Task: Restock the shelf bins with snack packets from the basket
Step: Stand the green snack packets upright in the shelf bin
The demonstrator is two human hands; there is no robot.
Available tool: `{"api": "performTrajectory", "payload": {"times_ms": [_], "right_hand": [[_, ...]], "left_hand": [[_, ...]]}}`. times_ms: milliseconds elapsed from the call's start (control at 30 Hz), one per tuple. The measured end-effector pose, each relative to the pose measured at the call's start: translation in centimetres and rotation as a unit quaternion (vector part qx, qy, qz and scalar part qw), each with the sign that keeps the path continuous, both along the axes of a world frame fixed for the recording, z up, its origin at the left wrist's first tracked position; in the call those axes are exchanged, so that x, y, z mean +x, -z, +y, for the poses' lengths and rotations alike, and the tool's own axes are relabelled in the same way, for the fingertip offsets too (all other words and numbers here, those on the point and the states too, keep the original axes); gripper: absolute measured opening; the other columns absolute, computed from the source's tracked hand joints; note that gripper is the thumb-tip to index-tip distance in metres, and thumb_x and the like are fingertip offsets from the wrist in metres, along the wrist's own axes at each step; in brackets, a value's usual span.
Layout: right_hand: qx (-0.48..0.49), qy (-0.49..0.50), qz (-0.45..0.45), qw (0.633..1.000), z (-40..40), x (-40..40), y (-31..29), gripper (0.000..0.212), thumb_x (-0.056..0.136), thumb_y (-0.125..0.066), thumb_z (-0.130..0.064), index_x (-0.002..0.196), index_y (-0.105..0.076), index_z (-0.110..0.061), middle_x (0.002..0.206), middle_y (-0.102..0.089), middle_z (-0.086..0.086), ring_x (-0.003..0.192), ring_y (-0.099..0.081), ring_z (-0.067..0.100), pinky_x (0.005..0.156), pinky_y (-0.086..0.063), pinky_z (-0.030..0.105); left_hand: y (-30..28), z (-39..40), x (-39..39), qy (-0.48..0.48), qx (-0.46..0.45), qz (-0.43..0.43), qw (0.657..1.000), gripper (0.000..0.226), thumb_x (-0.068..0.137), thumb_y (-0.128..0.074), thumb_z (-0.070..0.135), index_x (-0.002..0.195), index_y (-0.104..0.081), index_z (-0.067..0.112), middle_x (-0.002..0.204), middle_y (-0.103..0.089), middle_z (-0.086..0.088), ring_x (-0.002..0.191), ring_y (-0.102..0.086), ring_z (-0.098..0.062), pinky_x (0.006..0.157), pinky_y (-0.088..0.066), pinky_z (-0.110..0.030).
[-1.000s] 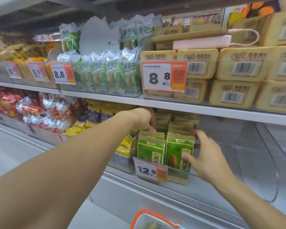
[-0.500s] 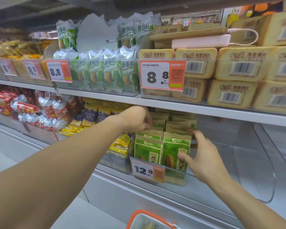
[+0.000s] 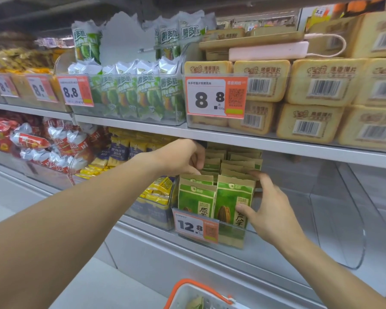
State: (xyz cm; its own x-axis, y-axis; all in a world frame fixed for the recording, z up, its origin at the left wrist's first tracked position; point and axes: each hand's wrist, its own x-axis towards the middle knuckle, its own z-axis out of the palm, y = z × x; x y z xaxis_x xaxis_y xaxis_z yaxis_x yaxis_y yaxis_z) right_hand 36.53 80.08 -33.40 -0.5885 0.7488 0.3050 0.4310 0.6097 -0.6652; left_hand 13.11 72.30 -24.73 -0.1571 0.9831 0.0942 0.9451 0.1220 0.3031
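Green and tan seed packets (image 3: 196, 197) stand in two rows in a clear shelf bin (image 3: 232, 238) with a 12.8 price tag. My left hand (image 3: 183, 157) reaches over the left row, its fingers curled on the tops of packets further back. My right hand (image 3: 267, 208) is beside the right front packet (image 3: 230, 201), thumb on its face and fingers on the packet tops behind it. The basket (image 3: 187, 293), white with an orange rim, shows at the bottom edge with a packet inside.
A bin of yellow packets (image 3: 156, 197) stands left of the seed bin; an empty clear bin (image 3: 343, 219) is to its right. The upper shelf (image 3: 232, 139) overhangs closely, carrying green wafer packs (image 3: 132, 97) and tan biscuit boxes (image 3: 310, 85).
Both hands have stayed at the seed bin. My right hand's fingers have shifted slightly back along the packet tops, and the view has drifted a little.
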Motion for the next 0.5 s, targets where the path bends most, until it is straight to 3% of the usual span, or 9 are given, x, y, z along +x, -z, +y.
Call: {"api": "performTrajectory", "payload": {"times_ms": [267, 500], "right_hand": [[-0.011, 0.003, -0.002, 1.000, 0.1, -0.1, -0.1, 0.076, 0.079, -0.083, -0.023, 0.139, -0.039, -0.033, 0.133, -0.058, -0.001, 0.126, -0.050, 0.020, 0.092, -0.036, 0.025], [-0.010, 0.001, -0.004, 1.000, -0.2, 0.0, -0.2, 0.075, 0.079, -0.083, -0.022, 0.139, -0.040, -0.032, 0.133, -0.058, -0.002, 0.126, -0.050, 0.019, 0.091, -0.036, 0.024]], "left_hand": [[0.6, -0.3, 0.3, -0.003, -0.019, 0.038, 0.999, 0.012, 0.089, -0.072, 0.017, 0.097, -0.079, 0.012, 0.095, -0.075, -0.001, 0.080, -0.064, -0.007, 0.064, -0.040, -0.003], [1.2, -1.5, -0.3, -0.056, 0.093, -0.034, 0.993, 0.009, 0.091, -0.071, 0.024, 0.093, -0.077, 0.018, 0.094, -0.074, 0.003, 0.086, -0.066, -0.005, 0.078, -0.051, -0.019]]}}
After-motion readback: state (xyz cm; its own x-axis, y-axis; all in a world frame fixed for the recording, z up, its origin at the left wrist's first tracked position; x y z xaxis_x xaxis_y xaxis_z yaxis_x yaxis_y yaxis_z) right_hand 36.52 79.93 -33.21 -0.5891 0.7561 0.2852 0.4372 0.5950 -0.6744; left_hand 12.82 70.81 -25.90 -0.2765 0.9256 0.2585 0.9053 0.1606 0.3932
